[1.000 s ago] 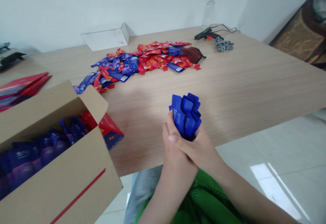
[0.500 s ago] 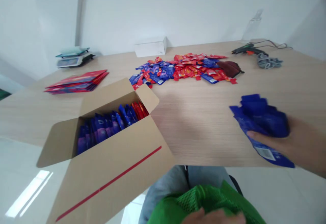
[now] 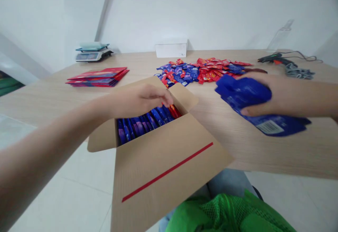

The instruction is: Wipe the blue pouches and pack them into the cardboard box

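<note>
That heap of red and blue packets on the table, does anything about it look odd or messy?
The loose packets lie jumbled, colours mixed, unlike the tidy rows inside the cardboard box. Nothing looks torn or spilled.

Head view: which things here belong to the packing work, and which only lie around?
In use:
left hand over cardboard box
right hand gripping blue sachets
sachet pile

Lying about:
glue gun
scale
white box
red folders

bright, even daylight | soft shadows | motion blur | edges stretched, wide-angle
</note>
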Demonstrator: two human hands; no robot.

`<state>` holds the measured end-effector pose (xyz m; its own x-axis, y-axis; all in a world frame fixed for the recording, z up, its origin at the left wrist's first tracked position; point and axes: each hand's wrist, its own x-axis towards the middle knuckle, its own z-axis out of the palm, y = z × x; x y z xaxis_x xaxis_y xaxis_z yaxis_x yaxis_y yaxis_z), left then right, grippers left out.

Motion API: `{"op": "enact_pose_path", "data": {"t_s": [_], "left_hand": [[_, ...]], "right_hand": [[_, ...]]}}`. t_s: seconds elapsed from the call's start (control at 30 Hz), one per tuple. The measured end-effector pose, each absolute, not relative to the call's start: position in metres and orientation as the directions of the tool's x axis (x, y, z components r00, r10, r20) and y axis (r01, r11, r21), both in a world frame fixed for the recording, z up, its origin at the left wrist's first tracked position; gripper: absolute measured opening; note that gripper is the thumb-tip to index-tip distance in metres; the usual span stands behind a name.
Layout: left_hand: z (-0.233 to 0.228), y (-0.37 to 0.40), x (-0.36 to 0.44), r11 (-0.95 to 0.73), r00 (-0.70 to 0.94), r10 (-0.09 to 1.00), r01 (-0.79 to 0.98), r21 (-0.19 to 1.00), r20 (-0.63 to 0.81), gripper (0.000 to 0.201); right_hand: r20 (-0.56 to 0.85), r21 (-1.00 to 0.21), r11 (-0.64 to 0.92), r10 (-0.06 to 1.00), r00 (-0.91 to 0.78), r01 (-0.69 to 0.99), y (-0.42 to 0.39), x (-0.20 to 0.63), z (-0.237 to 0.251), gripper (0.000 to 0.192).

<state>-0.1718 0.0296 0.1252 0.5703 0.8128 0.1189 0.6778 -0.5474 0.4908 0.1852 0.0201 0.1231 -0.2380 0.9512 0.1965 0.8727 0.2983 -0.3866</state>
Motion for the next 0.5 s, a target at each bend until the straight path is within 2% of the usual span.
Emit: {"op": "enact_pose_path", "data": {"t_s": [0.03, 0.13, 0.2, 0.3, 0.4, 0.5], "left_hand": [[0.119, 0.045, -0.17, -0.573, 0.623, 0.781, 0.685, 0.45, 0.045, 0.027], [0.092, 0.073, -0.165, -0.647, 0.69, 0.715, 0.714, 0.268, -0.114, 0.022], [0.074, 0.077, -0.165, -0.667, 0.691, 0.714, 0.721, 0.19, -0.114, 0.024], [0.06, 0.068, -0.176, -0.664, 0.67, 0.741, 0.74, 0.111, -0.038, 0.031], [0.06, 0.059, -0.195, -0.67, 0.672, 0.741, 0.736, 0.092, 0.02, 0.032], [0.062, 0.056, -0.208, -0.691, 0.691, 0.721, 0.714, 0.114, 0.043, 0.031]], "right_hand": [[0.159, -0.404, 0.303, 0.952, -0.26, 0.863, 0.029, 0.157, 0.143, 0.078], [-0.008, -0.488, 0.301, 0.937, -0.349, 0.819, 0.051, 0.082, 0.175, 0.058], [-0.075, -0.506, 0.275, 0.93, -0.359, 0.818, 0.063, 0.046, 0.175, 0.047], [-0.074, -0.478, 0.298, 0.924, -0.376, 0.826, 0.079, 0.012, 0.157, 0.038], [-0.034, -0.34, 0.405, 0.897, -0.442, 0.849, 0.091, -0.009, 0.135, 0.048], [-0.039, -0.241, 0.429, 0.892, -0.451, 0.87, 0.1, -0.022, 0.118, 0.066]]}}
